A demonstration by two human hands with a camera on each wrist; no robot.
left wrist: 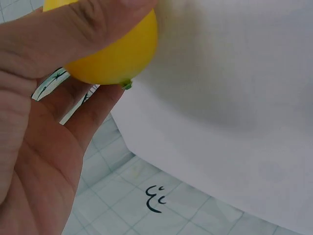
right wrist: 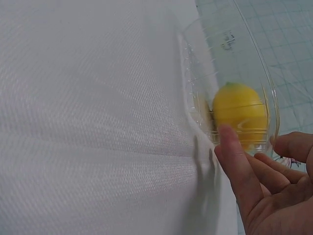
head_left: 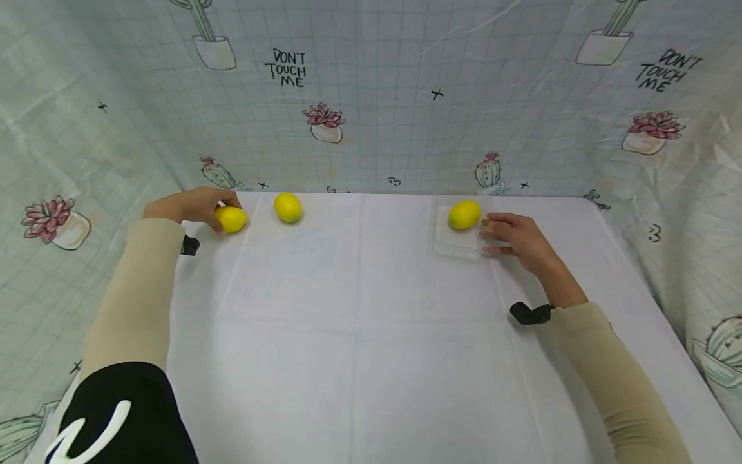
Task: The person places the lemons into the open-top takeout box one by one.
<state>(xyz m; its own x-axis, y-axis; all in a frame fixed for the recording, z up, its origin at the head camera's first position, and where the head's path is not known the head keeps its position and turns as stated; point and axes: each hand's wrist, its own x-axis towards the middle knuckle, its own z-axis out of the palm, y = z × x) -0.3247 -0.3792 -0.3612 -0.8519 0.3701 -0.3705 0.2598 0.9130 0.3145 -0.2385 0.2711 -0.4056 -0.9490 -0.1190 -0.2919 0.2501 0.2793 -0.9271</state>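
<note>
At the far left of the table, my left hand [head_left: 197, 205] grips a yellow lemon [head_left: 231, 220] between thumb and fingers. The left wrist view shows this lemon's green stem end, with the thumb across its side. A second lemon [head_left: 288, 207] lies on the table just right of that hand. Towards the back right sits a clear plastic container [head_left: 452, 248] with a lemon [head_left: 464, 214] inside it. Spread, fairly straight fingers of my right hand [head_left: 518, 240] are at the container's right side. In the right wrist view, the fingertips [right wrist: 229, 136] overlap its end wall.
A white cloth [head_left: 348, 335] covers the table, whose back edge runs close behind the lemons and container. Behind and at the sides hangs a patterned curtain [head_left: 382, 116]. Dark wrist devices [head_left: 530, 314] stick out by both sleeves.
</note>
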